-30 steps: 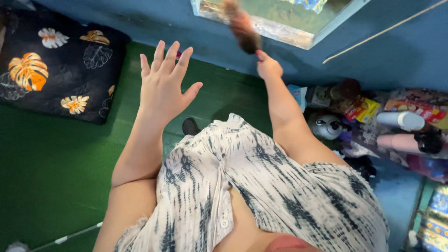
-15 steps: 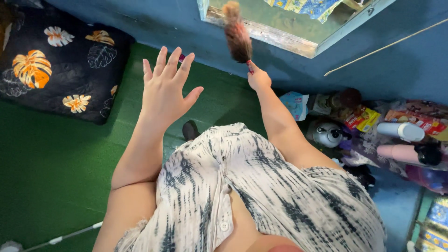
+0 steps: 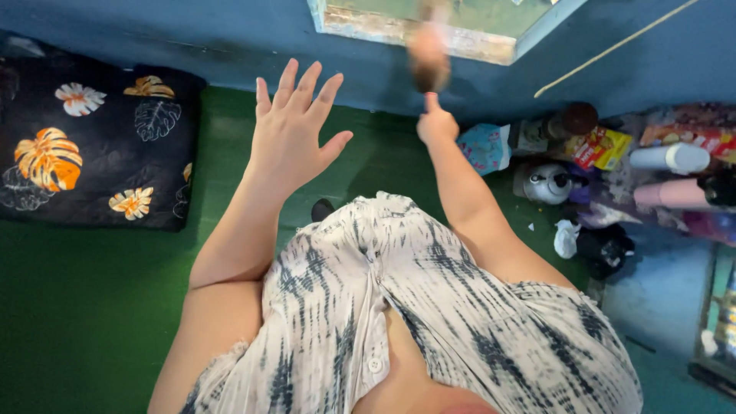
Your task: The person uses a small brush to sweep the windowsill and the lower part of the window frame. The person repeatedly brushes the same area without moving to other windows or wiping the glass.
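Head view: right hand [image 3: 437, 123] is closed around the handle of a brown feather duster [image 3: 428, 57], whose blurred head sits just above the fist against the pale sill of the window frame [image 3: 399, 27] in the blue wall [image 3: 192, 38]. Left hand [image 3: 295, 134] is raised with its fingers spread and empty, touching nothing, level with the right hand and well to its left.

Below and to the right of the right hand, clutter lies on the floor: a small white kettle [image 3: 546, 184], a pale blue packet [image 3: 484, 147], a dark jar [image 3: 573, 120] and white and pink bottles [image 3: 671, 176]. A wide sweep of the duster could likely drop dust onto these, or an arm swinging low could knock the bottles over. The blur suggests fast motion; a loose grip might let the duster slip. Far left of the left hand lies a black leaf-print cushion [image 3: 92, 153] on the green mat [image 3: 77, 307].
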